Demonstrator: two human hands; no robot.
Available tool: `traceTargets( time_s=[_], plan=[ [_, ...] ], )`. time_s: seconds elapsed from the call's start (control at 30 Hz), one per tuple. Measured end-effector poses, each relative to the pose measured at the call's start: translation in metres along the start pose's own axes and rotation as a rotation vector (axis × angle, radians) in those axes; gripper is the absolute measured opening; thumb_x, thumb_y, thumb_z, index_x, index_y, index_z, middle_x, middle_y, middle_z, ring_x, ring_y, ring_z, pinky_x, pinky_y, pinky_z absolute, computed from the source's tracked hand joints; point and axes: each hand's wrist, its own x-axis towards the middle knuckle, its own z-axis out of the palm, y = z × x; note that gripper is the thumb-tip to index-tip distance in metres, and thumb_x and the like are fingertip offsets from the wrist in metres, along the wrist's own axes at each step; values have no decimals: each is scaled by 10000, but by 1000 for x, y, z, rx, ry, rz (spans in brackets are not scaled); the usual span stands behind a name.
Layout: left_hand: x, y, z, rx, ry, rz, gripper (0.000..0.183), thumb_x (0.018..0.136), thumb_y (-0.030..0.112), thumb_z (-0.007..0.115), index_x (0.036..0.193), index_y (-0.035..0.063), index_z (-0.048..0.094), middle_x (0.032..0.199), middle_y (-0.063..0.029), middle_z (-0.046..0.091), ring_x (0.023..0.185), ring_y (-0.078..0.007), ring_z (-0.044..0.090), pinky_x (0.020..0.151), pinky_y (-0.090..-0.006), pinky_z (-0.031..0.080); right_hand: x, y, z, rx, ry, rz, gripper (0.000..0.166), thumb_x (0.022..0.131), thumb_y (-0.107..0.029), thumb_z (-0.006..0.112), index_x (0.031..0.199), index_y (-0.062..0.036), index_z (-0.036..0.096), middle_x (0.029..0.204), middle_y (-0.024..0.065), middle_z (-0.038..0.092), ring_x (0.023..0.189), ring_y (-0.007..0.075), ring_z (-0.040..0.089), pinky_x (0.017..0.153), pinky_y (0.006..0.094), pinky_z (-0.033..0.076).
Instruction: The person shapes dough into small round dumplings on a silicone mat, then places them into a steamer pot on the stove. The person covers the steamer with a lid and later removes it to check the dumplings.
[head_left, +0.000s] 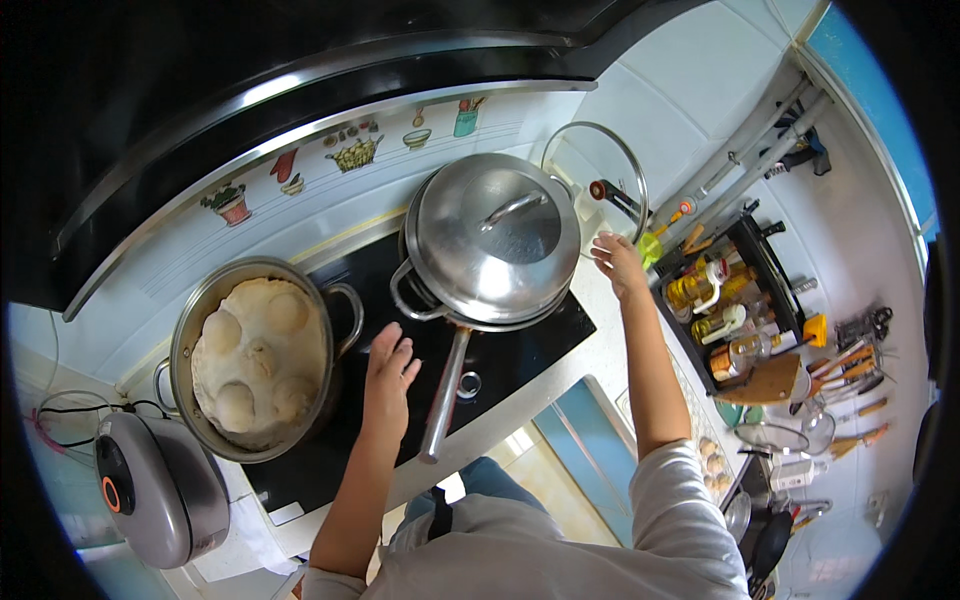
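My left hand (389, 371) hovers over the black cooktop (525, 367), fingers loosely apart and holding nothing. It is between an open steel pot (178, 360) and a covered steel pot. The open pot contains a pale, soft-looking layer (259, 356) with several rounded lumps. A domed steel lid (465, 225) with an arched handle covers the other pot. From beneath that pot a long metal handle (448, 397) sticks out towards me. My right hand (621, 262) reaches right of the covered pot, close to a glass lid (637, 172) leaning at the wall; whether it touches is unclear.
A grey rice cooker (161, 487) stands at the left. On the right, a black rack (772, 277) holds oil and sauce bottles, near hanging utensils (847, 367). Eggs (712, 465) sit farther down the counter. The range hood (337, 60) overhangs the cooktop.
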Motion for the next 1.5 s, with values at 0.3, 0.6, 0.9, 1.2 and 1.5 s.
traceTargets(
  time_s=[0.3, 0.6, 0.9, 1.2, 1.5],
  plan=[
    [87, -21, 27, -52, 430, -18, 645, 776, 218, 571, 1344, 118, 281, 962, 10, 530, 866, -103, 484, 721, -307, 324, 177, 49, 47, -673, -47, -231, 509, 784, -377, 576, 1048, 56, 533, 936, 228, 601, 827, 304, 605, 731, 356, 458],
    [92, -5, 63, -164, 402, 105, 195, 802, 154, 544, 982, 110, 484, 747, 43, 425, 627, -53, 393, 522, -191, 385, 257, 56, 16, -297, -265, -324, 281, 879, -241, 490, 796, 8, 590, 746, 49, 590, 681, 123, 527, 601, 268, 415],
    [-1, 51, 54, -279, 396, 246, 391, 802, 107, 501, 1160, 34, 364, 783, 23, 432, 612, -67, 413, 559, -217, 401, 135, -33, 43, -121, -481, -163, 275, 918, -219, 452, 798, -6, 578, 699, 39, 588, 596, 108, 523, 554, 237, 423],
    [-84, 123, -70, -255, 486, 429, 235, 830, 176, 519, 1005, 27, 473, 723, -2, 457, 572, -77, 421, 517, -214, 399, -5, -72, 151, -97, -701, -106, 176, 909, -180, 442, 801, -72, 529, 622, -20, 509, 497, 53, 420, 401, 166, 299],
    [-103, 188, -219, -159, 634, 416, 160, 831, 210, 521, 746, 88, 462, 607, 24, 436, 487, -56, 375, 408, -186, 340, -106, -50, 288, -110, -783, -38, 207, 924, -183, 396, 804, -47, 496, 629, 31, 549, 434, 77, 390, 392, 183, 303]
  ],
)
